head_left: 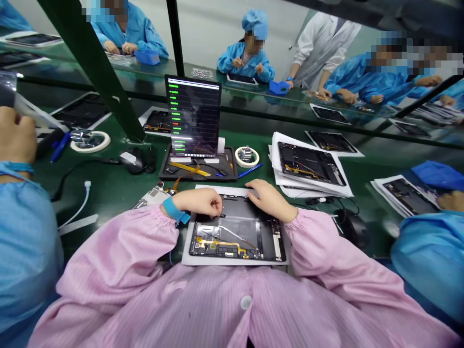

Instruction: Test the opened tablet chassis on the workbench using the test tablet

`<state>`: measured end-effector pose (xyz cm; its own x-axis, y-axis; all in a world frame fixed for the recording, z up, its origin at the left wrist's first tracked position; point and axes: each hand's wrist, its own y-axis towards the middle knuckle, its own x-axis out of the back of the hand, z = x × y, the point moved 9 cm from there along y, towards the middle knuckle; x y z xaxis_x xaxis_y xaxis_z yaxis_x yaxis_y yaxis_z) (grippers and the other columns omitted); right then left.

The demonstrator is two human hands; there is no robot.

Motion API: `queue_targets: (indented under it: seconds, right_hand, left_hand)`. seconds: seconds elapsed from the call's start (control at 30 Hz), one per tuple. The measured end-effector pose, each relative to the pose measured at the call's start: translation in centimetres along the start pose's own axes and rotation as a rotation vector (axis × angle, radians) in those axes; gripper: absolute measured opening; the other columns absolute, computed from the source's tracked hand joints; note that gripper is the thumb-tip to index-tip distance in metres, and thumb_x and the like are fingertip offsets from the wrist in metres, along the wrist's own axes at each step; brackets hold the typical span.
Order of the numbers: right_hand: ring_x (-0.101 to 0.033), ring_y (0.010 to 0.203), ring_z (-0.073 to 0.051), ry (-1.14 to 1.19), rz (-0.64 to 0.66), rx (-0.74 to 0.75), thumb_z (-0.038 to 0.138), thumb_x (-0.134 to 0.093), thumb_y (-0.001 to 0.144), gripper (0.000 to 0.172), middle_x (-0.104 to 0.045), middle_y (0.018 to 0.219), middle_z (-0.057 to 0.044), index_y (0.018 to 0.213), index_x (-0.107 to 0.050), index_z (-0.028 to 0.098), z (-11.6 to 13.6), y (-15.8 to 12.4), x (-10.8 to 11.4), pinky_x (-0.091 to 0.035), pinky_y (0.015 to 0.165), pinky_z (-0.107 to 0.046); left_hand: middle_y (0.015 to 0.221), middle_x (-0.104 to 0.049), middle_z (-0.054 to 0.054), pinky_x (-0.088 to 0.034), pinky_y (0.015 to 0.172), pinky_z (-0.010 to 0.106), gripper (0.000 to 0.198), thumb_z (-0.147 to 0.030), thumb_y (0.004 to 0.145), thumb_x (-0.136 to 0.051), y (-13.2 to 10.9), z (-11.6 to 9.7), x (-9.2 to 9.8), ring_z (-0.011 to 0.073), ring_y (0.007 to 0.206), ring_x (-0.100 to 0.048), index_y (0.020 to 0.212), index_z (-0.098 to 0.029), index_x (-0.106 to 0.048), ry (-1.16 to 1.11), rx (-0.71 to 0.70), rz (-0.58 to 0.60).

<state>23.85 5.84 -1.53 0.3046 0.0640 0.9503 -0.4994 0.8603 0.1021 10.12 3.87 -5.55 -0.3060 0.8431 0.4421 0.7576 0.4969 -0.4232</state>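
— What are the two hands on?

— An opened tablet, lying back-off on a white sheet on the green worktop. The left hand rests at the tablet's upper left corner, knuckles curled, its fingers drawn together and pinched at a small dark part on the tablet's edge (too small to tell what it is). A blue wrist strap sits just behind that hand.

— And the right?

— The right hand lies flat on the tablet's top edge, fingers stretched out and close together, pressing down rather than gripping anything.

— What lies beyond the fingers?

— Straight ahead of them stands a second tablet, upright with its screen lit and showing rows of green lines, propped in a black tray. Just right of the tray are a roll of tape and a blue pen. Further right of the right hand's fingers, another opened tablet rests on a stack of white sheets.

— Left of the left hand?

— A small circuit board just beside it, a white cable further out, and a co-worker's blue sleeve at the edge.
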Motion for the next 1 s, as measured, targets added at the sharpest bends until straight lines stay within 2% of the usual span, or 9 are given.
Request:
queue_targets:
  seconds: [0.13, 0.2, 0.33, 0.53, 0.6, 0.67, 0.83, 1.0]
  right_hand:
    - [-0.054, 0.096, -0.024, 0.078, -0.152, -0.018, 0.018, -0.051, 0.088, 0.016, -0.062, 0.099, -0.010, 0.101, -0.061, 0.015, -1.0, -0.9, -0.2, -0.043, 0.089, -0.038]
    - [-0.053, 0.094, -0.023, 0.103, -0.181, -0.013, 0.022, -0.051, 0.090, 0.015, -0.061, 0.097, -0.009, 0.099, -0.061, 0.016, -1.1, -1.1, -0.3, -0.042, 0.087, -0.038]
    - [-0.052, 0.092, -0.023, 0.125, -0.170, -0.017, 0.029, -0.055, 0.090, 0.015, -0.060, 0.095, -0.008, 0.097, -0.060, 0.017, -1.1, -1.4, -0.5, -0.040, 0.085, -0.036]
    - [-0.050, 0.088, -0.022, 0.111, -0.141, -0.050, 0.038, -0.064, 0.085, 0.023, -0.058, 0.091, -0.006, 0.093, -0.057, 0.018, -1.5, -1.3, -0.6, -0.039, 0.079, -0.033]
    - [-0.050, 0.085, -0.021, 0.116, -0.128, -0.079, 0.040, -0.067, 0.082, 0.026, -0.057, 0.087, -0.005, 0.091, -0.057, 0.018, -1.7, -1.1, -0.6, -0.038, 0.076, -0.032]
    - [-0.050, 0.082, -0.020, 0.116, -0.090, -0.105, 0.041, -0.070, 0.079, 0.029, -0.057, 0.085, -0.004, 0.089, -0.056, 0.017, -1.7, -0.9, -0.8, -0.037, 0.074, -0.030]
    - [-0.051, 0.082, -0.018, 0.047, -0.046, -0.108, 0.033, -0.073, 0.075, 0.024, -0.058, 0.084, -0.002, 0.083, -0.056, 0.017, -0.8, -0.1, -0.7, -0.036, 0.074, -0.029]
    - [-0.052, 0.082, -0.020, 0.016, -0.049, -0.134, 0.036, -0.075, 0.074, 0.028, -0.060, 0.083, -0.004, 0.082, -0.058, 0.017, -0.9, -0.4, -0.1, -0.034, 0.073, -0.031]
  left_hand:
    - [0.071, -0.069, 0.002, -0.042, 0.056, 0.019, 0.017, -0.018, 0.065, -0.054, 0.0, -0.2, 0.1, 0.0120, 0.063, -0.060, 0.076, -0.014, -0.066, 0.028, -0.010, -0.013]
    - [0.070, -0.068, 0.001, -0.042, 0.057, 0.019, 0.014, -0.019, 0.066, -0.055, -0.1, -0.6, 0.2, 0.0115, 0.062, -0.059, 0.075, -0.014, -0.065, 0.032, -0.028, -0.019]
    - [0.065, -0.064, -0.001, -0.041, 0.057, 0.019, 0.012, -0.024, 0.070, -0.058, -0.5, -1.3, 0.3, 0.0100, 0.060, -0.055, 0.073, -0.015, -0.064, 0.023, -0.044, -0.025]
    - [0.065, -0.063, 0.000, -0.040, 0.057, 0.020, 0.018, -0.032, 0.072, -0.061, -0.6, -1.4, 0.8, 0.0110, 0.060, -0.055, 0.073, -0.015, -0.063, 0.009, -0.027, -0.048]
    - [0.067, -0.064, 0.001, -0.041, 0.058, 0.021, 0.022, -0.036, 0.074, -0.060, -0.7, -1.6, 1.5, 0.0125, 0.062, -0.057, 0.075, -0.014, -0.064, 0.005, -0.052, -0.125]
    - [0.069, -0.064, 0.002, -0.043, 0.060, 0.023, 0.027, -0.040, 0.077, -0.057, -0.8, -1.7, 2.7, 0.0140, 0.064, -0.058, 0.077, -0.014, -0.063, -0.010, -0.081, -0.250]
    - [0.070, -0.063, 0.002, -0.044, 0.060, 0.025, 0.033, -0.047, 0.081, -0.052, -1.1, -1.1, 5.3, 0.0156, 0.065, -0.058, 0.079, -0.016, -0.060, -0.032, -0.106, -0.522]
    - [0.073, -0.064, 0.004, -0.045, 0.062, 0.027, 0.035, -0.049, 0.081, -0.051, -1.3, -0.1, 6.6, 0.0173, 0.068, -0.058, 0.083, -0.016, -0.062, -0.037, -0.094, -0.661]
